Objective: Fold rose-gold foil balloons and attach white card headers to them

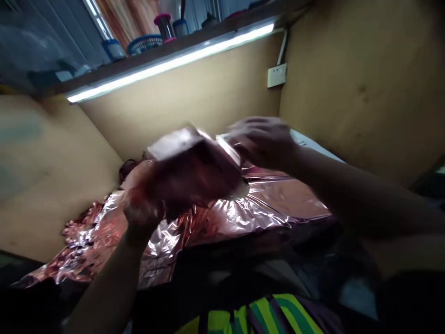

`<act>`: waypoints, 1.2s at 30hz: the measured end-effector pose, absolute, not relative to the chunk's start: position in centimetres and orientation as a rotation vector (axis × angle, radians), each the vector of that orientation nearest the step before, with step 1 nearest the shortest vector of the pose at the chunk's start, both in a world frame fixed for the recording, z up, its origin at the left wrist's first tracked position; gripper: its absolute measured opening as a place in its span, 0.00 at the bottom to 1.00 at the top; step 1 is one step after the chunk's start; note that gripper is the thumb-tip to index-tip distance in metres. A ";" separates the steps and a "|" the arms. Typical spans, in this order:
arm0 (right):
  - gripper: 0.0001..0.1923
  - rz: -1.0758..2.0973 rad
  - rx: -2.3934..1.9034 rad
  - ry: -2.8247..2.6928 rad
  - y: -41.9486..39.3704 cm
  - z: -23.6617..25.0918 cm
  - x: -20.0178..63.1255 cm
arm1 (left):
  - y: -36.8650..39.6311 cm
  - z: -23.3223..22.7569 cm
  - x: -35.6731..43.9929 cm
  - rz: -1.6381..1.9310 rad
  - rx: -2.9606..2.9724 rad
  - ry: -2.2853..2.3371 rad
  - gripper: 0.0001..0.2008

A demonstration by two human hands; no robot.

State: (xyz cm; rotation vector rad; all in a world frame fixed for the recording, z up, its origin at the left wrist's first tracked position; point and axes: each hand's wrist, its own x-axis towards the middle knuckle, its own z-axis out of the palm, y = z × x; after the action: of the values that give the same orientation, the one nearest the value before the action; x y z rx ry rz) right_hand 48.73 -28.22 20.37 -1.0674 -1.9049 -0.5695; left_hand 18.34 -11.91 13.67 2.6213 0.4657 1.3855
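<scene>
Motion blurs both hands and what lies between them. My left hand (142, 204) grips the left side of a dark pinkish block-like bundle (198, 178) with a pale upper face; its exact kind I cannot make out. The bundle is tilted and held above shiny pink metallic foil (239, 215). At the bundle's right end, my right hand (262, 139) has its fingers bent around a pale strip (228, 149). Whether that strip is part of the bundle is unclear. Beneath the hands, the foil spreads wrinkled over the work surface.
Wooden panels (194, 93) enclose the work surface at the back and sides. A lit tube lamp (174, 62) runs under a shelf that carries a blue basket (144, 42) and a pink-rimmed spool (164, 28). Crumpled foil scraps (81, 229) lie at left. A socket (277, 75) is on the back panel.
</scene>
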 end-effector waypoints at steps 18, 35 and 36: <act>0.15 -0.184 -1.472 -1.949 -39.9 -5.8 55.0 | -16.0 -2.5 24.8 0.333 2.621 0.273 0.11; 0.21 0.431 -2.535 -1.288 -32.8 0.4 55.0 | -18.4 0.1 28.2 0.077 3.210 0.425 0.43; 0.20 0.438 -2.568 -1.286 -32.7 0.8 54.6 | -18.6 0.4 28.7 -0.136 3.203 0.309 0.43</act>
State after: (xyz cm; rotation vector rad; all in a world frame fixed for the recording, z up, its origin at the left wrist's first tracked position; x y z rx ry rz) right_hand 54.60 -32.73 0.79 -2.5684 -1.2864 0.4381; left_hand 28.71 -18.55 0.43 3.2034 0.3090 -0.1355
